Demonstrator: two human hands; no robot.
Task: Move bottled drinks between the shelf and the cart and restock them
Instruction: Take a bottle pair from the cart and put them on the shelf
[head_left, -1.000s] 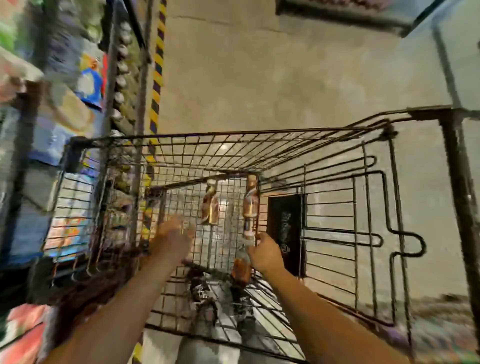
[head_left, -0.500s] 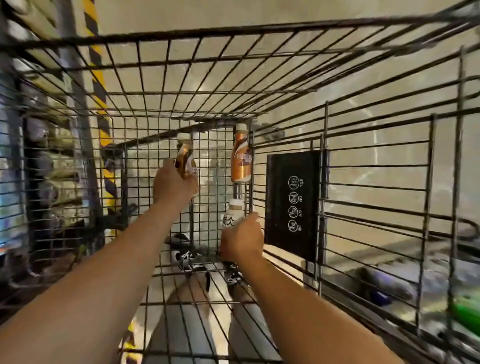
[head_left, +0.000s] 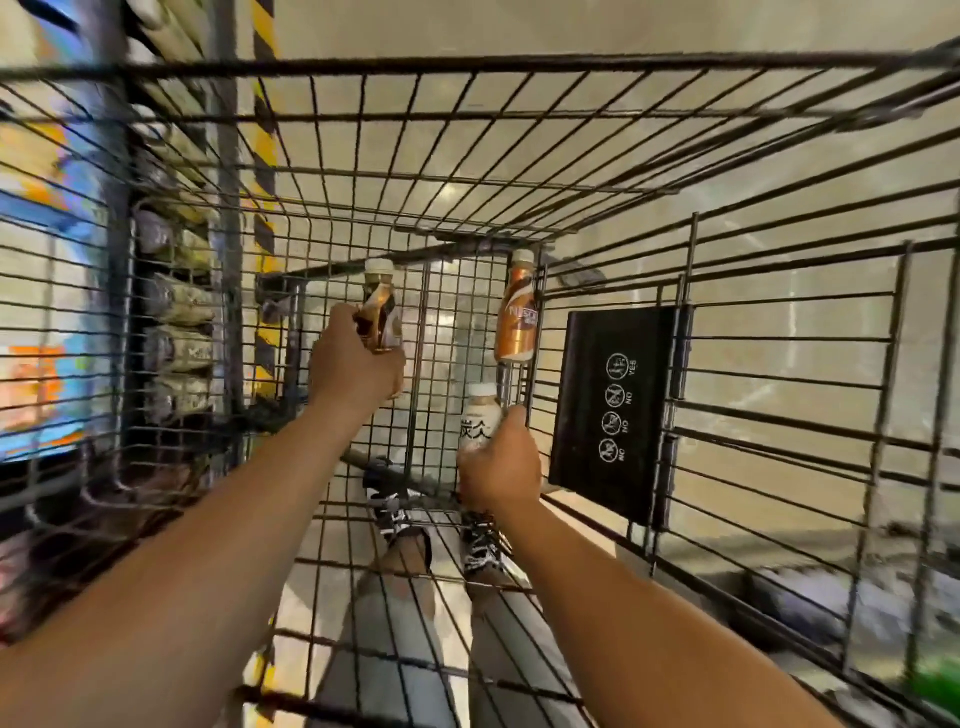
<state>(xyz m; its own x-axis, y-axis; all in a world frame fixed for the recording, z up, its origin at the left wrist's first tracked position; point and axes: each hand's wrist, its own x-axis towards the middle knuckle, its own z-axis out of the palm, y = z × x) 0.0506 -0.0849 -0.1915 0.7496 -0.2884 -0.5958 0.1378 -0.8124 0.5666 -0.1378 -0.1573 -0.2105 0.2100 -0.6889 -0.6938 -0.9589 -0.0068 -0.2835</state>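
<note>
Left hand: my left hand (head_left: 353, 364) is curled round the brown bottle (head_left: 382, 312), upright at the cart (head_left: 519, 67) basket's far end.
Right hand: my right hand (head_left: 501, 460) grips the white bottle (head_left: 480, 423), also upright.
Third bottle: the orange bottle (head_left: 517, 312) stands free just above my right hand, long axis vertical.
Nearer hand: the right, I judge.
Shelf: shelf (head_left: 176, 306) lies to my left, beyond the wire.

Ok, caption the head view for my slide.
Inside the wire cart, left hand grips a brown bottle, right hand a white bottle; an orange bottle waits.
</note>
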